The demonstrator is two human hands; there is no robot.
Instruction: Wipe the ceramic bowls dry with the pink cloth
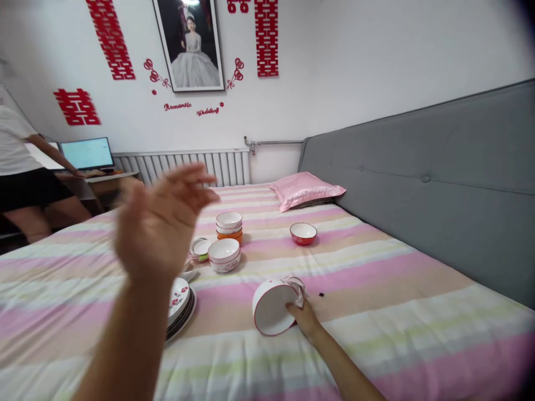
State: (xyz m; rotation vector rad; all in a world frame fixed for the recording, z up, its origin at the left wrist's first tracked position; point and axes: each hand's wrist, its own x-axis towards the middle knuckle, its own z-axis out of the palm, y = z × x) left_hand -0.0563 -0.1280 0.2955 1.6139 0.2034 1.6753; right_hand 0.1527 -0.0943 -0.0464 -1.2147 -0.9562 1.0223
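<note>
My left hand [161, 225] is raised in front of the camera, blurred, with its fingers stretched out and nothing in it. Low over the bed, my right hand [305, 318] grips the rim of a white bowl [272, 312] with a red edge. The bowl is tilted on its side, its inside facing me. A pale cloth [298, 288] is bunched between that hand and the bowl's outer wall. Behind my left forearm, partly hidden, lies a stack of plates [179, 298] with red flowers on the top one.
Two nested white bowls [224, 259] stand beyond, before a taller bowl stack [229, 221] and small dishes [200, 247]. A red bowl [304, 239] sits farther right. A pink pillow [307, 188] lies by the grey headboard [426, 195]. Another person [25, 161] stands at a desk, left.
</note>
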